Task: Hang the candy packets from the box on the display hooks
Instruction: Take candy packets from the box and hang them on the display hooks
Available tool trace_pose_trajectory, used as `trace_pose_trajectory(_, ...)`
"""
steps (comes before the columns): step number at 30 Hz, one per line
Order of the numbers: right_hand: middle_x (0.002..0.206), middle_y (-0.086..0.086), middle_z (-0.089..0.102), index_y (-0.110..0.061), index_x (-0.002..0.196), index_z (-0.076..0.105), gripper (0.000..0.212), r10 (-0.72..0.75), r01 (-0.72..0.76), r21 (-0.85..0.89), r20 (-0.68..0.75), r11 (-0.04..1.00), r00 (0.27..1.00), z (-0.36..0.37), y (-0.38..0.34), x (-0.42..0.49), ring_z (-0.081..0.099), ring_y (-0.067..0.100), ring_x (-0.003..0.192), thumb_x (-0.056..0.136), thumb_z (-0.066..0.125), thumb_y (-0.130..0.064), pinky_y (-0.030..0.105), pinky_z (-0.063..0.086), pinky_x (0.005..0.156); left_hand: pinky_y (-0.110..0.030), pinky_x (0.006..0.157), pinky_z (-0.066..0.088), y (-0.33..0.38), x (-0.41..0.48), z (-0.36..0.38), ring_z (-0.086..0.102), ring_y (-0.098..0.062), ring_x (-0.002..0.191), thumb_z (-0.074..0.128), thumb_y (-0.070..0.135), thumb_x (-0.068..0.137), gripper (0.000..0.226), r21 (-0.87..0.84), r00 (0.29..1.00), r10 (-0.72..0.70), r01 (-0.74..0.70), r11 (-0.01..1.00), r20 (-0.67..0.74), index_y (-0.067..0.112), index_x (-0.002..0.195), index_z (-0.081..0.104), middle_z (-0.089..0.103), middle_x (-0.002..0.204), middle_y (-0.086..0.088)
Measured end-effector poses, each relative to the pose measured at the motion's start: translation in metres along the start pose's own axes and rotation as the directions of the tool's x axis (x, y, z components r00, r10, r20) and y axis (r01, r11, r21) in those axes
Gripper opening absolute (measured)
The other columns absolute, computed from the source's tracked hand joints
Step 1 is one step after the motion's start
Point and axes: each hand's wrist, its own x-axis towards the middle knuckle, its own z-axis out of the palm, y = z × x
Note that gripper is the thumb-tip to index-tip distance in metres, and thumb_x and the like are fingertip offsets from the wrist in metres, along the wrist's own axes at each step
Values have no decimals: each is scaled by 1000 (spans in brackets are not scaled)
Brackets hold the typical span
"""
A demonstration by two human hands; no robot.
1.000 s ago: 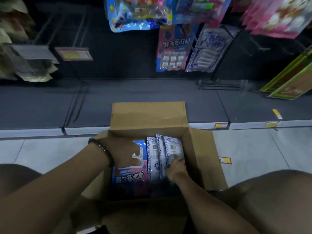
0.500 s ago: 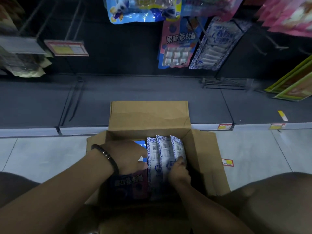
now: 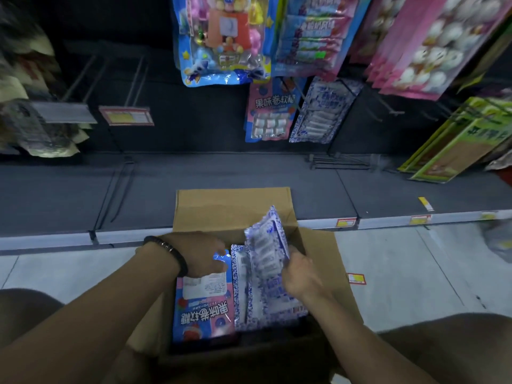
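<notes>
An open cardboard box point(image 3: 318, 256) sits on the floor between my knees. Inside lie pink-and-blue candy packets point(image 3: 205, 309) on the left and blue-and-white patterned packets point(image 3: 243, 295) on the right. My right hand point(image 3: 300, 273) grips one blue-and-white packet point(image 3: 267, 239), which is tilted up out of the box. My left hand point(image 3: 202, 253) rests on the top edge of the pink-and-blue packets with its fingers curled at that edge. On the display above hang a matching pink-and-blue packet point(image 3: 270, 112) and a matching blue-and-white packet point(image 3: 321, 112).
A low dark shelf point(image 3: 221, 176) runs behind the box, with price tags along its front edge. Bare wire hooks point(image 3: 133, 79) stick out at the upper left. Larger blue and pink bags point(image 3: 221, 37) hang higher up. Green packs point(image 3: 454, 145) lean at the right.
My right hand has pulled one blue-and-white packet up out of the box. My left hand has slid towards the far edge of the pink-and-blue packets. The camera has tilted up.
</notes>
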Motion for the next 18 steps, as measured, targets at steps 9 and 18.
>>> trace_pose_trajectory(9,120,-7,77,-31,130,67,25,-381,329,400,56,856,923,-134,-56,-56,75,13,104,113,49,-26,42,61,95,-54,115,42,1,-20,-23,37,-39,146,75,61,84,99,-362,738,-243,-1,932,-629,35,162,19,26,163,-12)
trace_pose_trajectory(18,133,-3,75,-26,140,66,31,-396,306,758,-69,575,916,-149,-83,-37,69,20,126,113,52,-23,52,50,113,-51,107,54,14,-28,-32,72,-22,116,78,35,92,56,-856,801,-311,-444,263,-511,11,138,57,72,132,-3)
